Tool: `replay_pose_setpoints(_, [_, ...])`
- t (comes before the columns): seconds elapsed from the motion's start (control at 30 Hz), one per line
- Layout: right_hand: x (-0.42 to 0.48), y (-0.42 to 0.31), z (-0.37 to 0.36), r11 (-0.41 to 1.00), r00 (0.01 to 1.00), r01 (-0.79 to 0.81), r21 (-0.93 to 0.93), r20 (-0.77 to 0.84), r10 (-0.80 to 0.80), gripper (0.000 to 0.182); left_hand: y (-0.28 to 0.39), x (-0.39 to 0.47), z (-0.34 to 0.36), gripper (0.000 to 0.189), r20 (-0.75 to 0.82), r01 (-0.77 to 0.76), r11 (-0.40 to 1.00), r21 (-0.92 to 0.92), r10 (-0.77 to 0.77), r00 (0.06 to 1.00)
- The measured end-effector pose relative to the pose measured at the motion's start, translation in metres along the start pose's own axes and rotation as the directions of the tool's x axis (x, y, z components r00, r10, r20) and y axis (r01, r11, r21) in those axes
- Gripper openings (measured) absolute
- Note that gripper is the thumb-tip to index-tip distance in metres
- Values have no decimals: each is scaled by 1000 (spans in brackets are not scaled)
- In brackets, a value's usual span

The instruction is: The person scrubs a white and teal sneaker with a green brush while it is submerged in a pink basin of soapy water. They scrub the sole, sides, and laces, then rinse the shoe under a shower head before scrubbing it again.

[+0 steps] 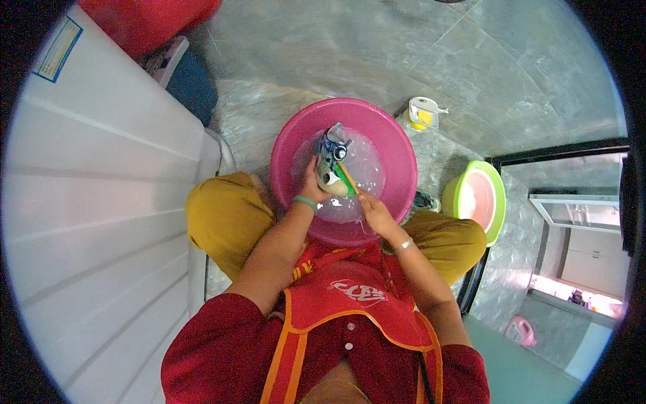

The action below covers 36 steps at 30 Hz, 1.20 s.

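Observation:
Over a pink plastic basin of cloudy, sudsy water, my left hand grips a wet sneaker by its side, with the pale toe towards me. My right hand holds the handle of a scrubbing brush with green bristles, which rest against the side of the shoe near its toe. Part of the shoe's near side is hidden behind the fingers of my left hand. Another shoe lies on the floor just right of the basin, partly hidden by my knee.
A green-rimmed basin stands right of my knee. A small white container with a yellow item sits beyond the pink basin. A large white ribbed panel runs along the left, with a red tub behind. At lower right lies a pink jug.

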State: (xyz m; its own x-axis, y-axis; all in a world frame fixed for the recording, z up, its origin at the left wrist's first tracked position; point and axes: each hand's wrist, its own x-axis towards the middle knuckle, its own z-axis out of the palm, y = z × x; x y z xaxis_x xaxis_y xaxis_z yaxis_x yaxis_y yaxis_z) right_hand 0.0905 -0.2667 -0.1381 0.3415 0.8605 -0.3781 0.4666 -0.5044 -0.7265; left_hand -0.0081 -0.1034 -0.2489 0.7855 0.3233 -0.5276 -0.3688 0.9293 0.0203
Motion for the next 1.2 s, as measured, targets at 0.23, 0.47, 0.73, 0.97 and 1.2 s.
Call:
replay_pose_setpoints(0.23, [48,33,-1,941,984,-175,-290,-58,166,43,3,4,0,51,108,-75,993,95,64,992])
replay_pose_setpoints(0.47, [59,62,-5,998,950,55,11,-309,-49,45,11,-21,32,40,-19,-101,995,17,102,995])
replay_pose_setpoints(0.73, [-32,-55,-19,928,997,80,-365,12,-82,42,-11,-11,39,46,-21,-192,981,-5,192,981])
replay_pose_setpoints(0.97, [58,-31,0,877,997,76,-474,39,-66,43,-8,-3,20,48,21,-344,935,83,343,939])
replay_pose_setpoints(1.2, [89,13,-39,796,970,-217,-565,-32,241,43,-10,-17,28,42,-65,-272,841,468,339,939])
